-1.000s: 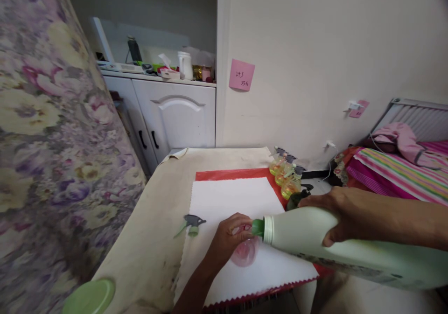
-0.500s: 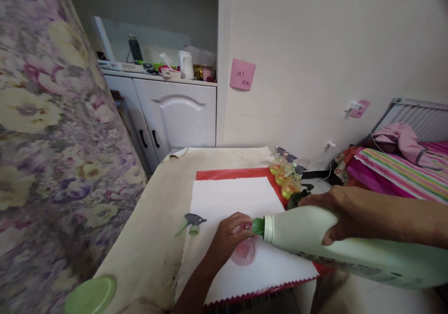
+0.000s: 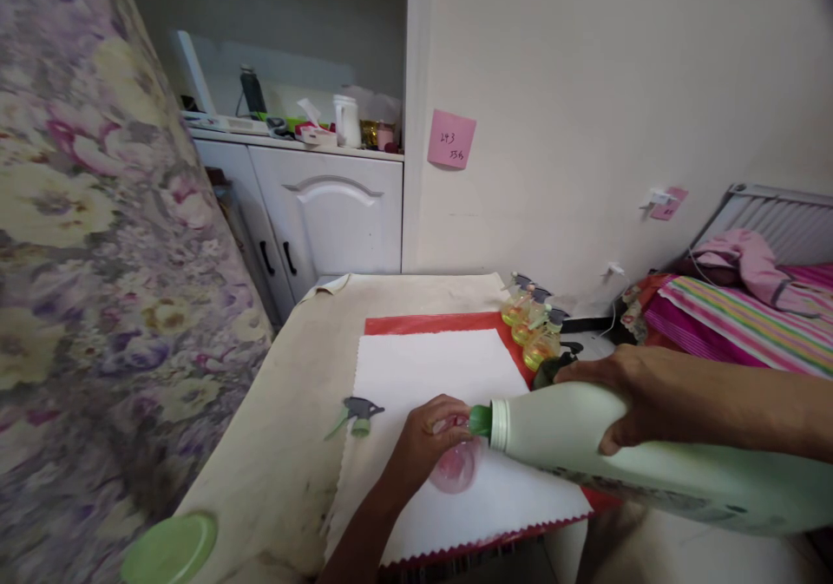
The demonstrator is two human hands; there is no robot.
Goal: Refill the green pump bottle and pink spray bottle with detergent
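My left hand (image 3: 420,445) is wrapped round a small clear pink bottle (image 3: 455,469) standing on the white cloth (image 3: 429,376). My right hand (image 3: 625,389) grips a large pale green jug (image 3: 651,458), tipped nearly flat. The jug's green spout (image 3: 480,421) meets the mouth of the pink bottle. A grey and green spray head (image 3: 357,415) lies loose on the cloth's left edge.
Three small yellow spray bottles (image 3: 530,328) stand at the table's far right, by the wall. A green lid (image 3: 170,549) lies at the near left corner. A floral curtain (image 3: 97,263) hangs on the left, a bed (image 3: 735,315) on the right, white cabinets (image 3: 325,211) behind.
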